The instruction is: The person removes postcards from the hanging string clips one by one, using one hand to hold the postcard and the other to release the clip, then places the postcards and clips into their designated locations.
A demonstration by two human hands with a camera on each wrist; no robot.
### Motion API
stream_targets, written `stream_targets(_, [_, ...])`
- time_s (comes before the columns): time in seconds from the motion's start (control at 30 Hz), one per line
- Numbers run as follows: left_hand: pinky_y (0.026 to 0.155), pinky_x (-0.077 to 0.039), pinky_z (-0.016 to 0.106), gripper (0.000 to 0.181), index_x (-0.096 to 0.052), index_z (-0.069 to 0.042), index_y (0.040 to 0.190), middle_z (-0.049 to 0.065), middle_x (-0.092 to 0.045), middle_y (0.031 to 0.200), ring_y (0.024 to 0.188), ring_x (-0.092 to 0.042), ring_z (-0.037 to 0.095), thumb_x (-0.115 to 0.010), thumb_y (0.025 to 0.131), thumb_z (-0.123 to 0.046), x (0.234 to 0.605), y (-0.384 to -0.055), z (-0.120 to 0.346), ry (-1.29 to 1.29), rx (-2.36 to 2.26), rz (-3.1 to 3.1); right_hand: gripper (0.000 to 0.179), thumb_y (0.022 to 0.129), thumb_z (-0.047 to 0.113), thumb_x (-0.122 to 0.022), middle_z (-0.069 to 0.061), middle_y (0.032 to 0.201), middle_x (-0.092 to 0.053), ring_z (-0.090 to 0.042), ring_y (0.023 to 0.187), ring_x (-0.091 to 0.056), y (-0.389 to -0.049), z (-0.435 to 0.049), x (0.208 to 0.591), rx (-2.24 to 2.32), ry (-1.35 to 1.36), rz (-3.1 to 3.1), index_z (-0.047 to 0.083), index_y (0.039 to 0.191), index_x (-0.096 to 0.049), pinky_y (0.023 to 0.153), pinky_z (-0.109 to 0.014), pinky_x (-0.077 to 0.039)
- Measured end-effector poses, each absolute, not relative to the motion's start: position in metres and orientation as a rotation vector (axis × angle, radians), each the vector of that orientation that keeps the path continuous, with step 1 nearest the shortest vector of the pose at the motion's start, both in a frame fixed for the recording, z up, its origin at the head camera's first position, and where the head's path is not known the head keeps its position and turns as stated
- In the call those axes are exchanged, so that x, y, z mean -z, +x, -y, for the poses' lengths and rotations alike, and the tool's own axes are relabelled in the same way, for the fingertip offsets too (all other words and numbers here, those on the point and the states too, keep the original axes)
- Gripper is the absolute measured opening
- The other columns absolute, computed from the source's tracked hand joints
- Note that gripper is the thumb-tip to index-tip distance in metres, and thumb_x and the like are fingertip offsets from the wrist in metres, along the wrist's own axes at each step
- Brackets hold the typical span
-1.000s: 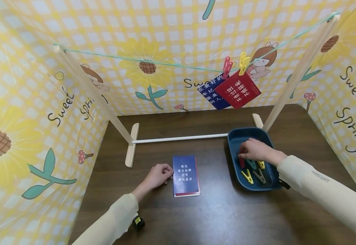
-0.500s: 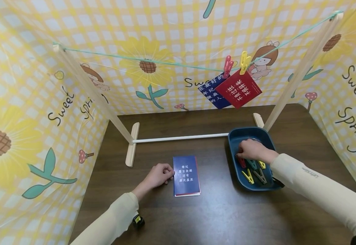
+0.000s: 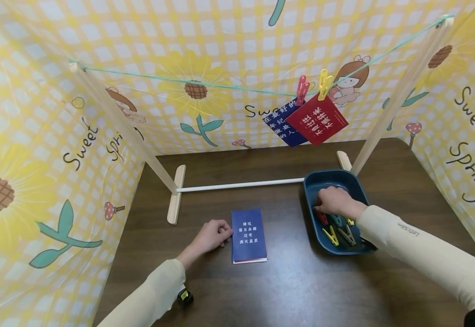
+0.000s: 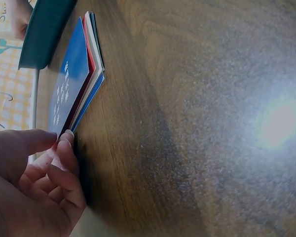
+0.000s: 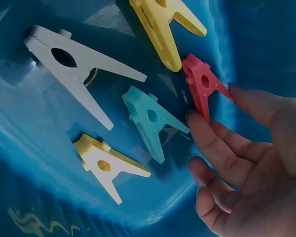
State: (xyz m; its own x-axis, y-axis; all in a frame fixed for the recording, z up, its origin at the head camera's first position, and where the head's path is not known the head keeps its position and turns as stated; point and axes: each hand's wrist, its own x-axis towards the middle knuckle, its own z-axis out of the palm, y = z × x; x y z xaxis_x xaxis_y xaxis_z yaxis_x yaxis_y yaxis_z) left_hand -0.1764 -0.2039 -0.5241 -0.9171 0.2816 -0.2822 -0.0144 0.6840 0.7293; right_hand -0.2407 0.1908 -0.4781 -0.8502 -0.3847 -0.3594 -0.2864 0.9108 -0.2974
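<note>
At the left edge of a stack of cards [image 3: 249,236], my left hand [image 3: 210,236] pinches the corner between thumb and forefinger; the stack lies on the table with a blue card on top. The left wrist view shows the card edges [image 4: 92,64] fanned slightly apart. My right hand [image 3: 337,202] reaches into a dark blue tray [image 3: 309,222]. Its thumb and forefinger pinch the handles of a red clothespin [image 5: 202,84]. Around it in the tray lie a green clothespin [image 5: 150,116], a grey one [image 5: 71,61] and two yellow ones, including the lower yellow clothespin [image 5: 106,165].
A green string [image 3: 221,85] spans two wooden posts behind the table. From it hang a blue card [image 3: 284,125] by a pink clothespin [image 3: 302,91] and a red card [image 3: 317,120] by a yellow clothespin [image 3: 324,84]. A white rod [image 3: 241,185] runs between the posts' feet.
My right hand has shifted slightly left inside the tray, at the red clothespin. The left hand and the stack stay nearly where they were.
</note>
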Motion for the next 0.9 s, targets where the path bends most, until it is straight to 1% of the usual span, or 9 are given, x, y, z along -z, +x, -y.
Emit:
stream_targets(0.2, [0.052,-0.05,0.024,0.015,-0.072,-0.004,0.089,0.001,-0.07,0.071,0.055,-0.064,0.014,-0.067,0.102,-0.011,0.522,-0.176,0.202,0.184,-1.143,-2.499,0.026,0.096,0.026,-0.076,-0.002,0.067,-0.061,-0.021,0.064,-0.058,-0.238,-0.19,0.477,0.272,-0.484,-2.707,0.009,0.077,-0.07,0.064,-0.037,-0.046])
stream_targets(0.33, [0.052,-0.049,0.025,0.016,-0.072,-0.004,0.09,0.002,-0.07,0.071,0.054,-0.064,0.014,-0.066,0.102,-0.011,0.522,-0.175,0.201,0.175,-1.146,-2.502,0.029,0.096,0.026,-0.076,-0.003,0.067,-0.061,-0.025,0.071,-0.058,-0.237,-0.188,0.478,0.261,-0.477,-2.722,0.009,0.073,-0.068,0.07,-0.041,-0.046])
stream_targets(0.43, [0.052,-0.049,0.025,0.016,-0.072,-0.004,0.09,0.002,-0.07,0.071,0.054,-0.063,0.015,-0.066,0.102,-0.011,0.523,-0.174,0.201,0.17,-1.146,-2.509,0.027,0.095,0.026,-0.077,-0.004,0.071,-0.063,-0.029,0.079,-0.059,-0.238,-0.187,0.481,0.243,-0.465,-2.737,0.008,0.076,-0.07,0.076,-0.045,-0.048])
stream_targets(0.57, [0.052,-0.049,0.024,0.016,-0.071,-0.004,0.09,0.002,-0.07,0.071,0.054,-0.063,0.014,-0.066,0.103,-0.012,0.524,-0.174,0.202,0.162,-1.148,-2.512,0.022,0.094,0.025,-0.078,-0.007,0.078,-0.067,-0.033,0.087,-0.06,-0.239,-0.184,0.485,0.214,-0.442,-2.761,0.005,0.085,-0.074,0.081,-0.049,-0.05])
stream_targets(0.7, [0.052,-0.049,0.024,0.017,-0.071,-0.004,0.09,0.002,-0.07,0.071,0.054,-0.063,0.014,-0.065,0.103,-0.013,0.525,-0.173,0.202,0.155,-1.151,-2.514,0.021,0.093,0.024,-0.079,-0.009,0.08,-0.068,-0.034,0.087,-0.06,-0.239,-0.181,0.485,0.203,-0.435,-2.763,0.003,0.088,-0.075,0.083,-0.051,-0.05])
stream_targets(0.9, [0.052,-0.049,0.026,0.017,-0.071,-0.004,0.09,0.001,-0.07,0.071,0.054,-0.063,0.015,-0.065,0.103,-0.013,0.524,-0.172,0.203,0.145,-1.159,-2.518,0.022,0.095,0.025,-0.077,-0.006,0.078,-0.066,-0.032,0.086,-0.059,-0.239,-0.181,0.481,0.21,-0.45,-2.731,0.006,0.084,-0.073,0.084,-0.051,-0.05])
